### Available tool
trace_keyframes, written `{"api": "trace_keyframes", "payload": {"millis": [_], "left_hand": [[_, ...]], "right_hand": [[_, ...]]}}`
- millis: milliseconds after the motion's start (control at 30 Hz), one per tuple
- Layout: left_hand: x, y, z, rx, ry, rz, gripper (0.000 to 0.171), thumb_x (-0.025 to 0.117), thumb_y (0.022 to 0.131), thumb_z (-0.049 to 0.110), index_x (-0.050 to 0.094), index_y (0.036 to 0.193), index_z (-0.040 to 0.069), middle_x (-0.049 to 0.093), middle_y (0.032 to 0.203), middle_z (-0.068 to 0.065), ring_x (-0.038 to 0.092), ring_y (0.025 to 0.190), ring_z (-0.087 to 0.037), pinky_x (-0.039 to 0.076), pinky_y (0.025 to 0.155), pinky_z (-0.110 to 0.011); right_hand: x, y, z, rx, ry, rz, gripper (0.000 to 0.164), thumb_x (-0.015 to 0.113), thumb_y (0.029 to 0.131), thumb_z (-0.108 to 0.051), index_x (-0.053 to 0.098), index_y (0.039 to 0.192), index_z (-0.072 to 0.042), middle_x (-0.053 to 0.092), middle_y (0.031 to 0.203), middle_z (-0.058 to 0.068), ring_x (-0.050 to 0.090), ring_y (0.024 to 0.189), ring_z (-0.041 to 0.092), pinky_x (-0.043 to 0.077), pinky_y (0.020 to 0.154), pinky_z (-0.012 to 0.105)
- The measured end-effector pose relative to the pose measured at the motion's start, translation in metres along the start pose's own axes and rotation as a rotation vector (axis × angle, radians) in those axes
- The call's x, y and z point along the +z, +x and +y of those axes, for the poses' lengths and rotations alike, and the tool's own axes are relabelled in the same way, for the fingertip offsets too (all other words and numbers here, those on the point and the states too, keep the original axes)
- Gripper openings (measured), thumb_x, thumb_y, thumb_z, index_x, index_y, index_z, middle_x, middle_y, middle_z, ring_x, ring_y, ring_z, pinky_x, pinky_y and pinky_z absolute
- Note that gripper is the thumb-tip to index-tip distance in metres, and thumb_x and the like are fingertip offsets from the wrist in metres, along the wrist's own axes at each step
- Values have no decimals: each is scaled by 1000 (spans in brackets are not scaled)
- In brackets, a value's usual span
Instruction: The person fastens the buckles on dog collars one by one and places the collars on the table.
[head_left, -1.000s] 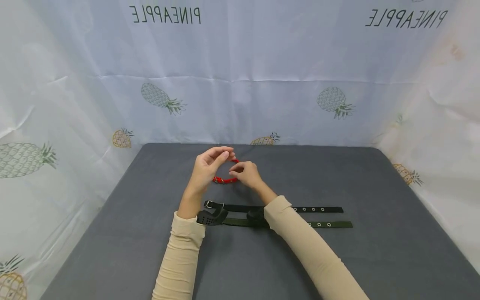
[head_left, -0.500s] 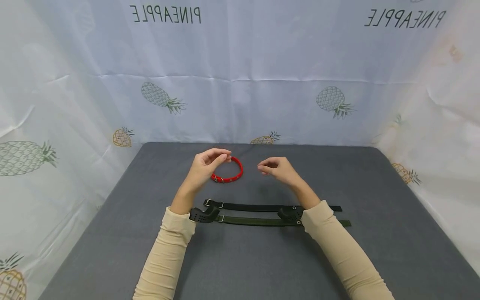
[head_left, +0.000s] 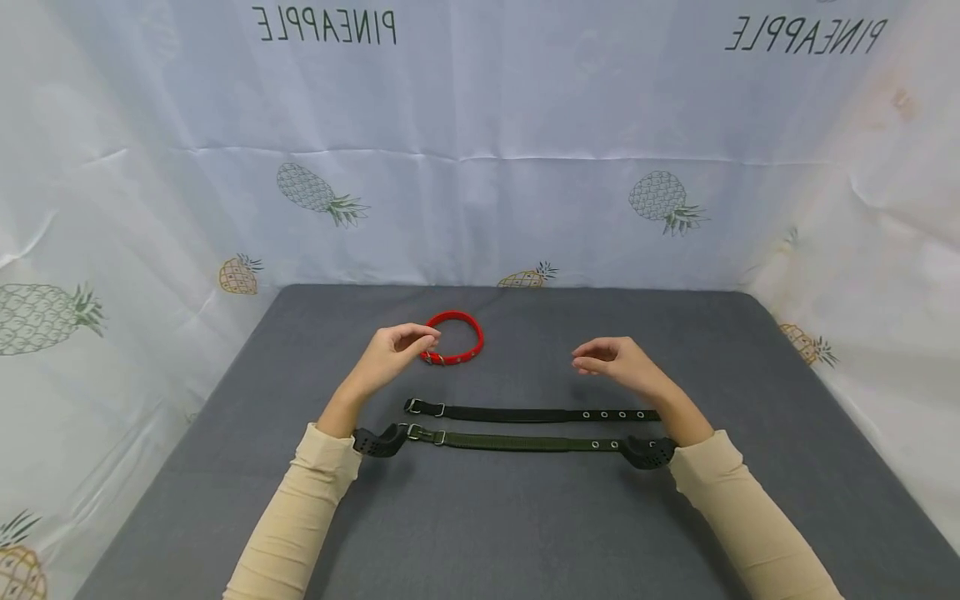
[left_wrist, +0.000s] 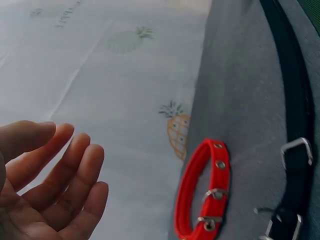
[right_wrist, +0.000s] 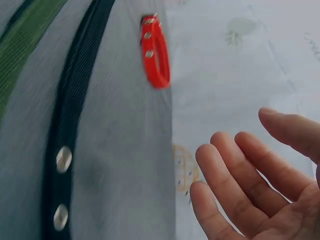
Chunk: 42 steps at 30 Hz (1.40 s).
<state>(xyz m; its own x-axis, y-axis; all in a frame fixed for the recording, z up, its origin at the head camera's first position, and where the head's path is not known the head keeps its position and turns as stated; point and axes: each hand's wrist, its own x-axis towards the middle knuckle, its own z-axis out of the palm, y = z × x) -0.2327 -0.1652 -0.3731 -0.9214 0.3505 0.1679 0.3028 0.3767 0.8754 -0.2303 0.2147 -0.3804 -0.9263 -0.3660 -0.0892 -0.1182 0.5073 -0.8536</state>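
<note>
A red collar [head_left: 480, 337], buckled into a ring, lies toward the back of the grey table; metal eyelets and its buckle show in the left wrist view. My left hand [head_left: 390, 354] hovers at the ring's left side, its fingers loosely bent and holding nothing. Off to the right, my right hand [head_left: 618, 362] hangs above the table with relaxed, bare fingers. Nearer the front, a black collar [head_left: 517, 414] is laid out straight, buckle to the left and eyelets to the right. Parallel to it lies a green collar [head_left: 510, 442], its right end hidden behind the right wrist.
The grey table [head_left: 480, 525] ends at the back against a white curtain [head_left: 465, 217] printed with pineapples. The same cloth hangs along both sides. A black wrist mount [head_left: 381, 441] sits under the left wrist and another mount [head_left: 647, 452] under the right.
My right hand has left the red collar and moved to the right. My left hand has let go too, drawing back left and toward me. The red collar stays lying on the table.
</note>
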Motion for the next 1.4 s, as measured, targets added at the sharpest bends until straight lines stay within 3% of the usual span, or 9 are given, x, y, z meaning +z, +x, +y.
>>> {"api": "trace_keyframes", "payload": {"millis": [100, 200, 333, 433, 500, 767, 1067, 1400], "left_hand": [[-2, -3, -7, -6, 16, -24, 29, 56, 99, 18, 64, 120, 1, 66, 118, -23, 64, 94, 2, 53, 93, -34], [-2, -6, -14, -14, 9, -54, 30, 56, 98, 16, 64, 121, -2, 65, 118, -27, 61, 90, 10, 54, 94, -40], [-1, -10, -26, -29, 26, -97, 32, 58, 97, 16, 63, 120, -6, 65, 118, -28, 69, 101, -18, 52, 95, -49], [0, -14, -35, -36, 91, -128, 33, 58, 97, 18, 64, 119, -6, 67, 117, -26, 65, 107, -39, 55, 91, -40], [1, -17, -39, -42, 132, -145, 33, 58, 97, 18, 65, 119, -5, 68, 117, -24, 66, 107, -37, 56, 89, -34], [4, -25, -49, -92, 171, -208, 31, 61, 95, 19, 67, 117, -2, 70, 115, -20, 69, 102, -28, 56, 86, -31], [7, -25, -57, -89, 176, -282, 30, 69, 89, 17, 69, 112, -2, 70, 111, -20, 69, 99, -20, 53, 80, -19], [10, -21, -57, -68, 310, -302, 23, 76, 82, 18, 75, 102, 6, 70, 105, -12, 63, 93, -17, 51, 79, -25]], "right_hand": [[-6, -8, 10, 10, -24, -7, 43, 60, 96, -24, 58, 124, 8, 64, 119, 30, 69, 96, 20, 54, 91, 46], [-12, -16, 20, 26, -62, -7, 43, 60, 96, -25, 58, 124, 7, 66, 117, 27, 68, 94, 20, 55, 86, 42], [-19, -28, 33, 42, -113, 2, 42, 60, 96, -26, 59, 124, 5, 66, 117, 24, 68, 95, 21, 55, 87, 42], [-24, -37, 44, 61, -141, 16, 42, 61, 96, -27, 60, 124, 4, 67, 116, 23, 68, 96, 18, 55, 87, 44], [-27, -42, 52, 71, -157, 28, 43, 62, 95, -29, 61, 123, 3, 67, 116, 21, 66, 95, 12, 55, 87, 43], [-44, -55, 71, 8, -204, 38, 39, 69, 89, -29, 67, 112, 3, 72, 99, 7, 59, 83, -3, 52, 72, 31], [-53, -64, 84, 114, -241, -47, 39, 72, 86, -23, 66, 113, 5, 71, 105, 17, 58, 81, -7, 51, 72, 23], [-58, -65, 98, 64, -269, -62, 35, 76, 82, -21, 69, 108, 1, 69, 104, 17, 53, 82, -9, 50, 70, 22]]}}
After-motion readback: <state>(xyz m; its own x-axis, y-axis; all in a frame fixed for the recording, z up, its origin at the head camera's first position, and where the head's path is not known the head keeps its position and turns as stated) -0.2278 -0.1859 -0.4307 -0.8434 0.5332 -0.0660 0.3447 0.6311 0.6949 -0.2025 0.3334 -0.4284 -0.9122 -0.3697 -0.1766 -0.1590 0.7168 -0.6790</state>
